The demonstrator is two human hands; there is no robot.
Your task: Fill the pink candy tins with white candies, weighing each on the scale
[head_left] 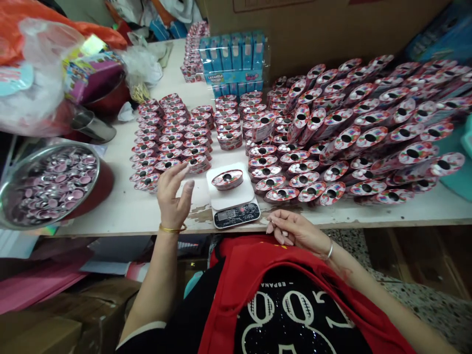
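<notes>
On a white digital scale (232, 199) stands one oval red-and-white patterned box (227, 180) with a dark round hole in its top. My left hand (174, 194) is raised left of the scale, its fingers apart and nothing in it. Its fingertips are nearest to the front of a group of similar oval boxes (196, 163); whether they touch is unclear. At the table's front edge, right of the scale, my right hand (291, 227) is curled, with fingers pinched around small white pieces. The digits on the scale's display are hard to read.
Many more oval boxes (344, 140) crowd the right side, some tilted and some with white pieces on top. A metal bowl (105, 179) of small pink-and-silver caps sits at left. Behind are a blue candy pack (236, 59), a metal cup (96, 125) and a large cardboard box (332, 29).
</notes>
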